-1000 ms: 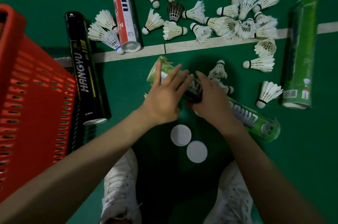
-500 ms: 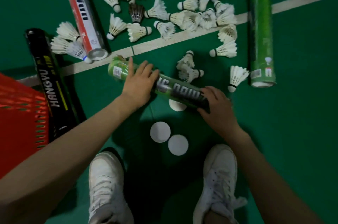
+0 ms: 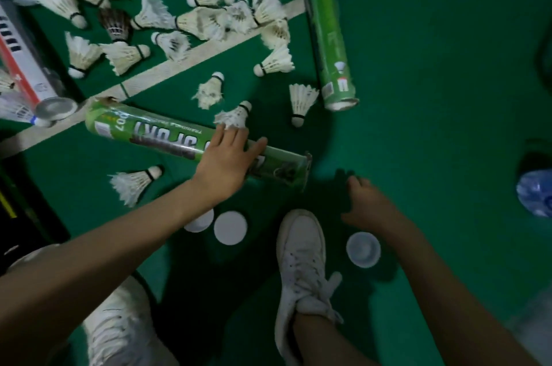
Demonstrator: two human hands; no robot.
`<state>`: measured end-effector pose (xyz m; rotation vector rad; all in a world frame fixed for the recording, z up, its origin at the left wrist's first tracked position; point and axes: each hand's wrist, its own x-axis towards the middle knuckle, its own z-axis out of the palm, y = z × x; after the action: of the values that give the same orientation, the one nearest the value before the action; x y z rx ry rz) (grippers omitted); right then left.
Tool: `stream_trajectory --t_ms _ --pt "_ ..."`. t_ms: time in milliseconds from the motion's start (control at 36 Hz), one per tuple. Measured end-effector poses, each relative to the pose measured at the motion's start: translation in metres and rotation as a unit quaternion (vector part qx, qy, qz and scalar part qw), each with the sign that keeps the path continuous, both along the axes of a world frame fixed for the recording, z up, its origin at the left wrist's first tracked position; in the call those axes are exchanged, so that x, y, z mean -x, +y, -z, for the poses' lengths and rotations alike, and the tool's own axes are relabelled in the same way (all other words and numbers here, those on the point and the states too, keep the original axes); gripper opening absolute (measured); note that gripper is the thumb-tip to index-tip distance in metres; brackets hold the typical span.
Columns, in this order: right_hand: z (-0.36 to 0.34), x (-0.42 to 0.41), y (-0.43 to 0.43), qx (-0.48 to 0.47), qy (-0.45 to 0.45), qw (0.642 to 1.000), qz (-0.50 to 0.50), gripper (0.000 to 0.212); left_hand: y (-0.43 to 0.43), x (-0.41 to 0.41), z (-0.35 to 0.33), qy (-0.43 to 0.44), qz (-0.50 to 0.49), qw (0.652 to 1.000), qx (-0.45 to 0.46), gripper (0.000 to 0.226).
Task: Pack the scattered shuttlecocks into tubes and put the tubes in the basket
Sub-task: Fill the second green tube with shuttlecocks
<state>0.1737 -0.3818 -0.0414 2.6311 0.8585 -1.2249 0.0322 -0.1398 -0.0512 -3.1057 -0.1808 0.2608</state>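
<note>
Currently, in the head view, the left hand lies across the green tube with its fingers straight. The tube rests on its side on the court floor, just below the white line. The right hand hovers clear of the tube's right end, which appears uncapped. Its fingers are loosely curled, with nothing seen in them.

Step in hand: tube opened, loading not begun. The next move calls for the nearest shuttlecock, fed in cork first.

Half a second ago the right hand gripped the tube end. It is now off it, and a cap lies right of the shoe.
</note>
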Motion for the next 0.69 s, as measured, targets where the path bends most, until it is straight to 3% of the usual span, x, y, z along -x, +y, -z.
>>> stream_trajectory --t_ms 111,194,278,389,556,694 --pt "0.001 0.010 -0.037 0.104 0.009 0.994 -0.045 0.092 -0.022 0.002 0.001 0.003 0.030 1.000 0.002 0.071" --pt "0.008 0.022 -0.052 0.126 -0.033 0.990 -0.056 0.084 -0.027 0.002 0.001 -0.007 0.033 0.999 -0.002 0.060" --pt "0.017 0.028 -0.058 0.081 -0.069 0.993 -0.054 0.049 -0.024 0.000 0.001 -0.008 0.022 1.000 -0.008 0.063" --pt "0.026 0.024 -0.058 0.032 -0.077 0.994 -0.072 0.026 -0.019 0.002 0.001 -0.008 0.014 1.000 -0.014 0.073" --pt "0.042 0.016 -0.039 -0.047 -0.086 0.995 -0.023 0.016 -0.009 0.009 0.000 -0.041 -0.003 0.999 -0.005 0.063" --pt "0.028 0.006 0.008 -0.236 -0.093 0.958 0.132 0.012 0.002 0.017 -0.007 -0.045 -0.041 0.998 0.004 0.082"
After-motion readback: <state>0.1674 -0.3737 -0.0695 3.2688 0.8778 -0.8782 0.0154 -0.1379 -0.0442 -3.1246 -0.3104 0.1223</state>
